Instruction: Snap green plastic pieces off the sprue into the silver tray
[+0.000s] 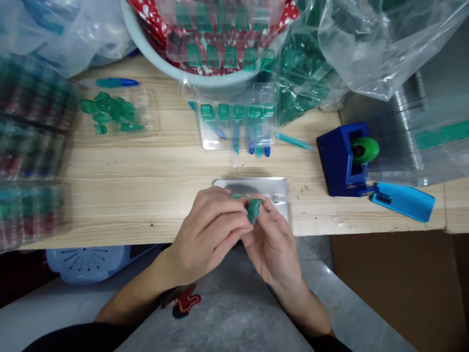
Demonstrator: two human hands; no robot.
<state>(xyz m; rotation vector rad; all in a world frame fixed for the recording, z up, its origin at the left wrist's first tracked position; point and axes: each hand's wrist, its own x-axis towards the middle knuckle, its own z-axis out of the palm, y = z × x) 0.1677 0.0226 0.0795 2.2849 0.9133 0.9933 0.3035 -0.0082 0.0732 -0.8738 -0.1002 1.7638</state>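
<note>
Close to the table's front edge, my left hand [208, 227] and my right hand [273, 239] meet around a small green translucent piece [254, 210]. The fingers of both hands are pinched on it, and its exact kind is unclear. Beneath the fingers lies a shallow silvery tray [252, 185], partly hidden, with a bit of green showing in it. Farther back, a clear plastic case [208, 139] holds a row of green blocks. More loose green pieces [113, 108] lie in a clear tray at the left.
A pale blue basin [164, 63] with red dotted cloth stands at the back. Right of it are a bag of green pieces [304, 73], a blue tape dispenser [339, 161] and a blue flat tool [406, 200]. Stacked clear packs [29, 151] stand left; a blue pen [117, 82] lies nearby.
</note>
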